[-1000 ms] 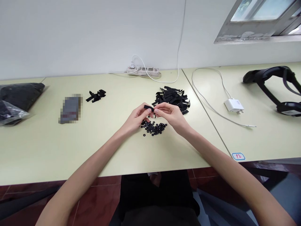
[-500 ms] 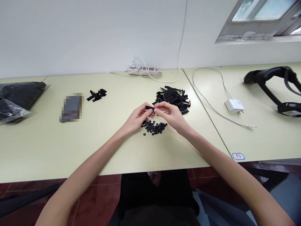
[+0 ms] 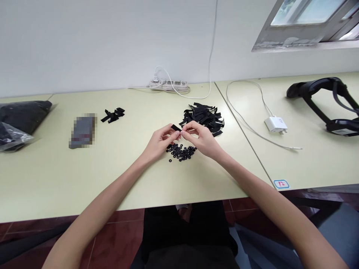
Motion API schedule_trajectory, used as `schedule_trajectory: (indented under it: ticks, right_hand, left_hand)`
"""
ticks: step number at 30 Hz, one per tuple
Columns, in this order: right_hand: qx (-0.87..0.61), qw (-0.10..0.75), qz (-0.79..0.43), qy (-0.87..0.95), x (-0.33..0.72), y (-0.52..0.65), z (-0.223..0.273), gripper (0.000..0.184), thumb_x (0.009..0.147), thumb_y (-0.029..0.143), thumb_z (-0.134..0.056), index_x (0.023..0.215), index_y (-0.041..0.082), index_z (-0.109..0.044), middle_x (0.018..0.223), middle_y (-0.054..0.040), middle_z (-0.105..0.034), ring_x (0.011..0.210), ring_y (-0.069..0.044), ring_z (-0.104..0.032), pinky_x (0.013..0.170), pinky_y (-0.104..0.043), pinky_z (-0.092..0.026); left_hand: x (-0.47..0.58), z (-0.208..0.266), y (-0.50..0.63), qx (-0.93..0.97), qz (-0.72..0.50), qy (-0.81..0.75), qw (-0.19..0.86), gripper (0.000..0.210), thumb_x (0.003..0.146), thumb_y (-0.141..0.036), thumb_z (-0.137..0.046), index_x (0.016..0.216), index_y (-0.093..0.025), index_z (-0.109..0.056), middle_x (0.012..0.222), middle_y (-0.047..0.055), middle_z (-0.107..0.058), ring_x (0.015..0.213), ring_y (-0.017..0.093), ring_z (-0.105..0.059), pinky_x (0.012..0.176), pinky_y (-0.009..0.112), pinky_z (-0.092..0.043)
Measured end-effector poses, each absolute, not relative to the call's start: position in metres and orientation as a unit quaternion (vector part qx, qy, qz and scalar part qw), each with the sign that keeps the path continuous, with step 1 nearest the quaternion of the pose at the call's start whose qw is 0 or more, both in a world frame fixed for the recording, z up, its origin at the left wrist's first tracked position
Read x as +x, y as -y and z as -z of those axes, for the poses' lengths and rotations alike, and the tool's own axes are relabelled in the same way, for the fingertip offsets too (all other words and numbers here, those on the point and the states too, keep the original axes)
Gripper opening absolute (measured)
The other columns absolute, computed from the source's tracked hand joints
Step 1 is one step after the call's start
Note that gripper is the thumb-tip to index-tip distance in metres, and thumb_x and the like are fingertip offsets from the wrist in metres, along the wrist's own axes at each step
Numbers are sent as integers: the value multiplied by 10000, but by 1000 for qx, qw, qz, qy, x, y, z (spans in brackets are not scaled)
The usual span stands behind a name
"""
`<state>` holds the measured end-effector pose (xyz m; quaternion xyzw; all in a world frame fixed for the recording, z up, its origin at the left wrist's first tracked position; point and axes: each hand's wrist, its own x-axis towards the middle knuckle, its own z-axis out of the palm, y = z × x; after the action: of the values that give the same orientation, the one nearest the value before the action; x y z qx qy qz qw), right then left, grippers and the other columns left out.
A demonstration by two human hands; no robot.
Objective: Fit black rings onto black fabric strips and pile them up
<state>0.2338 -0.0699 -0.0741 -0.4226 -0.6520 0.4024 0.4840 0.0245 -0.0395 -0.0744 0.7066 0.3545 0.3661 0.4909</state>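
Between my two hands is a short black fabric strip (image 3: 175, 128), held just above the table. My left hand (image 3: 162, 141) pinches it between thumb and fingers, with part of the strip sticking up past the fingertips. The fingertips of my right hand (image 3: 201, 139) close on the strip's other end, where they meet the left thumb. Below the hands lies a pile of small black ring-shaped pieces (image 3: 182, 153) with holes in the middle. Right behind my right hand is a heap of loose black strips (image 3: 203, 115). Whether a ring is also between my fingers is hidden.
A smaller group of black strips (image 3: 113, 115) lies to the left, beside a blurred-out object (image 3: 82, 130). A black plastic-wrapped bundle (image 3: 22, 119) is at far left. Rightward are a white charger (image 3: 275, 124) with cable and a black headset (image 3: 311, 97). A power strip (image 3: 168, 85) sits by the wall.
The strip in my hands has tilted, its left end now pointing up and left. Both hands stay together over the rings. The whole view has shifted slightly.
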Motion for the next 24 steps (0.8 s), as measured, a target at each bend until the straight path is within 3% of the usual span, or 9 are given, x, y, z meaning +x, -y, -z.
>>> schedule_trajectory:
  ticks: [12,24]
  right_hand:
    - [-414,465,-460,633,233,74,68,316,995,529,-730,989,222,-654,1007,-40,-695,955,-215,-728,986,-439,-582]
    - [-384,498,-317,710,233,70,81,109,1074,336,-642,1005,257,-614,1005,-33,-649,919,-193,-617,875,-400,-532]
  left_hand:
    - [25,70,48,707,-385,-360,471,300,1045,-463,-718,886,-209,-700,885,32,-745,781,173,-695,717,331,-520]
    - [25,66,52,711,-407,-351,454,276,1033,-399,-738,845,-205,-682,820,26,-730,752,149,-701,713,305,-569]
